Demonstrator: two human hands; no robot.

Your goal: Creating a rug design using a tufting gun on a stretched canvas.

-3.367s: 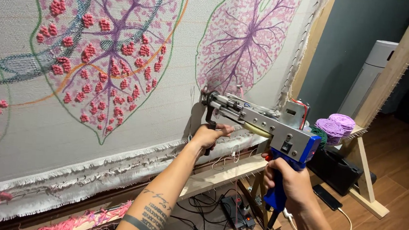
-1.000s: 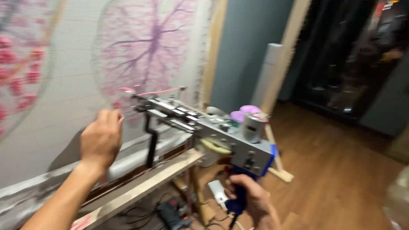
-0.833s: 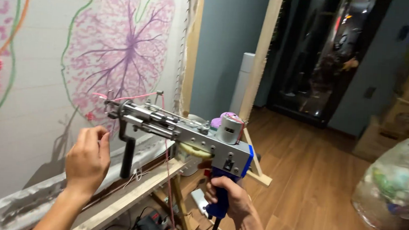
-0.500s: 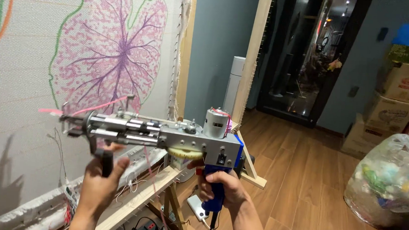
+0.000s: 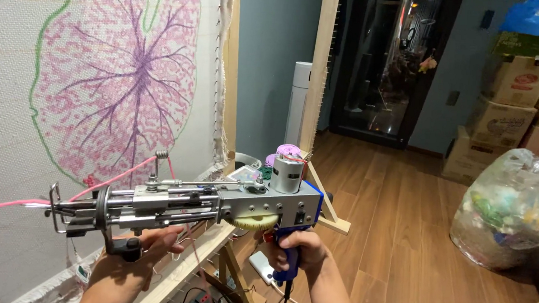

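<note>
Holding our tufting gun (image 5: 216, 207) beside the leaf canvas (image 5: 111, 85) | left hand (image 5: 128, 264) grips front handle | right hand (image 5: 298, 250) clenches blue grip

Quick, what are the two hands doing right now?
Left hand: closed on the black front handle of the tufting gun.
Right hand: closed on its blue grip.

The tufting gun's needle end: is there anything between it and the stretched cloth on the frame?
Nothing solid shows between them. The tufting gun is held sideways in front of the cloth, in both hands. Only the pink yarn runs to its needle end, and open air lies beyond.
</note>
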